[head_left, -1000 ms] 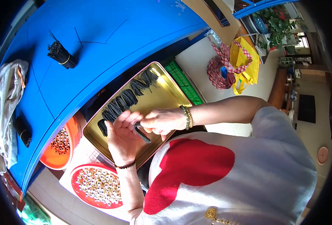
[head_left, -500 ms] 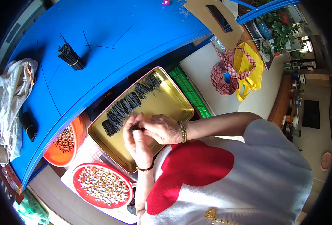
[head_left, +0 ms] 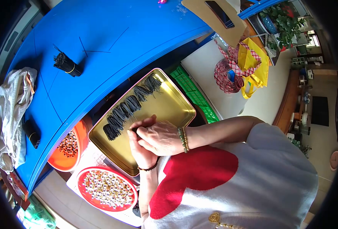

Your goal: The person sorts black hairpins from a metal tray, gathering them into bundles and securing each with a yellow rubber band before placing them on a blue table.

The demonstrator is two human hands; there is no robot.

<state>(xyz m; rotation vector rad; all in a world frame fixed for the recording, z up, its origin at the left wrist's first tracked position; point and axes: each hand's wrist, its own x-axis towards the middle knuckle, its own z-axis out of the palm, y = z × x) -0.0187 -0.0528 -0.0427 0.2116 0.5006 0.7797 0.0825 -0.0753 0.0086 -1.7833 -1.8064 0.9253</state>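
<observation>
Head view, looking down on two hands pressed together over the near part of a gold tray (head_left: 175, 100). Right hand (head_left: 159, 137) on top, fingers curled in and closed, pinching a small dark wire piece (head_left: 132, 130) that barely shows at the fingertips. Left hand (head_left: 143, 152) underneath, palm toward the right hand and touching it. Left fingers mostly covered, so impossible to tell whether closed or spread. Green and gold bracelet (head_left: 182, 139) on the right wrist, dark bead bracelet (head_left: 146, 168) on the left.

Wire piece held just above the tray floor, right beside the near end of a row of black wire loops (head_left: 130, 106). Loops laid side by side along the tray's far edge, from the near-left corner to the far corner.

Tray tucked under the edge of a blue table (head_left: 119, 34), near the person's chest and the white sweater with a red heart (head_left: 199, 179). On the table: a banded bundle of black wires (head_left: 67, 64) and a few loose strands near it. Farther left — a white cloth (head_left: 8, 110) with a second dark bundle (head_left: 32, 133) on it. Below the table edge, left of the tray, an orange bowl (head_left: 74, 131) of small beads. Nearer the body, a red plate (head_left: 81, 176) of the same beads.

Right of the tray: a green crate (head_left: 193, 91), then a red-and-white checked bundle (head_left: 225, 73) touching a yellow bag (head_left: 255, 63). At the top — a piece of cardboard (head_left: 199, 9).
</observation>
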